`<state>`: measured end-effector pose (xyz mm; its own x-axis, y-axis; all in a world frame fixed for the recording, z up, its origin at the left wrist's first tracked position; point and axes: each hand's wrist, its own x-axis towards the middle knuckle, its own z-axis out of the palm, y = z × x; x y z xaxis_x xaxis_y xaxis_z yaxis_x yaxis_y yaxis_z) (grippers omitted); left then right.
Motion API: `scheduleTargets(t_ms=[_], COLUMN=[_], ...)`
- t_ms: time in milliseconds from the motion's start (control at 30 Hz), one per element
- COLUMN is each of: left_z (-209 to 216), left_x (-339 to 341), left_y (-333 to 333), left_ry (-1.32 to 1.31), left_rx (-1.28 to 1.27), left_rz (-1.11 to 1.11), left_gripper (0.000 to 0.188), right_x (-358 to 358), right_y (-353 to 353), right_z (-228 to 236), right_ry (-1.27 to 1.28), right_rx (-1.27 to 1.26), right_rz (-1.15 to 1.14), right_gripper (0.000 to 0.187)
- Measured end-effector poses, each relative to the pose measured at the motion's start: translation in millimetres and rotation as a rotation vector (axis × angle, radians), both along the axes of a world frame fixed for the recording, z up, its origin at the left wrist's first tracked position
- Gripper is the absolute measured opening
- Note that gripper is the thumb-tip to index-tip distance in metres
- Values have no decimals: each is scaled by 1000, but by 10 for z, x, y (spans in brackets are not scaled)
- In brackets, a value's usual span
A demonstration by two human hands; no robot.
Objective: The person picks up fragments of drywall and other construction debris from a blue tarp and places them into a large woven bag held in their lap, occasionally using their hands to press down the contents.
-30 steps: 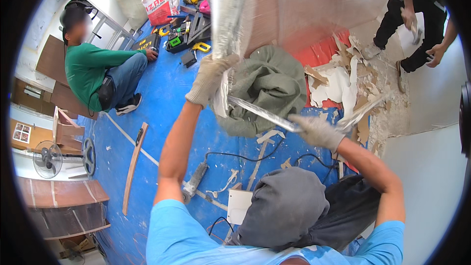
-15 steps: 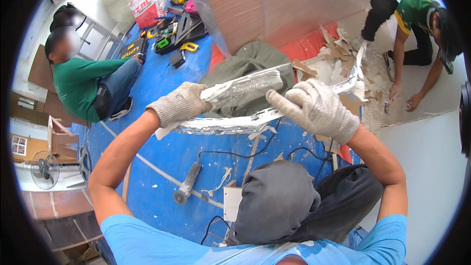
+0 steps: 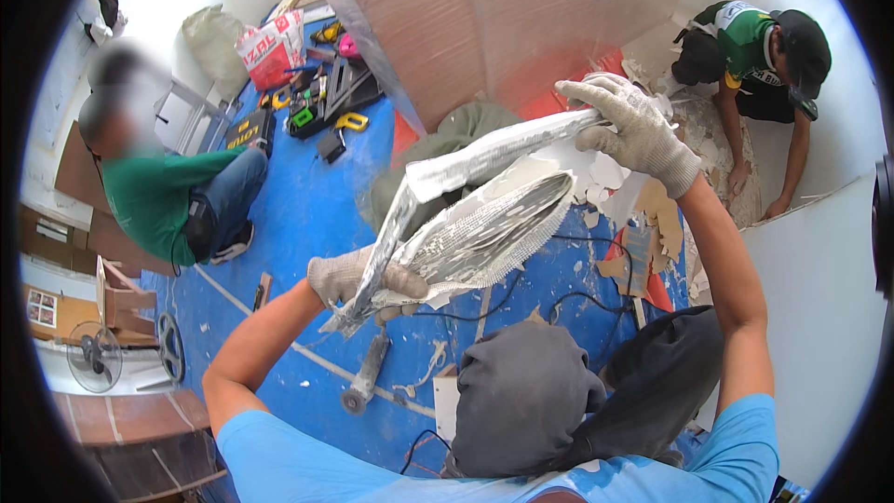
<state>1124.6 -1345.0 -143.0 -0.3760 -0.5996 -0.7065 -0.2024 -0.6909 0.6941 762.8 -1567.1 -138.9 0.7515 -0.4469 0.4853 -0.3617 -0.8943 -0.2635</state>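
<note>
Both my hands wear pale knit gloves and hold up a bent metal strip caked in white plaster. A curled sheet of grey-white mesh hangs along its lower side. My left hand is closed round the lower left end, where the strip folds and the mesh narrows. At the upper right, my right hand has the other end between thumb and fingers. Below my left hand an angle grinder lies on the blue tarp. Behind the strip is a bundled olive cloth.
At the left a person in green sits near a black toolbox; tools lie beyond. At the right another person crouches over broken plaster. A plastic-wrapped cabinet stands ahead. Black cord crosses the tarp.
My left hand has moved lower and my right hand higher, tilting the strip and exposing the mesh's hollow side. The person at the right has bent lower, hands nearer the floor.
</note>
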Motion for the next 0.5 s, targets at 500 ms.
scheduleTargets(t_ms=[500], left_z=[-315], left_x=[-411], left_y=[177], left_ry=[86], left_rx=[-249], left_rz=[368], left_gripper=[41], right_x=[196], right_y=[-436], right_z=[-495], right_ry=[75], right_rx=[194], right_rz=[66], right_gripper=[32])
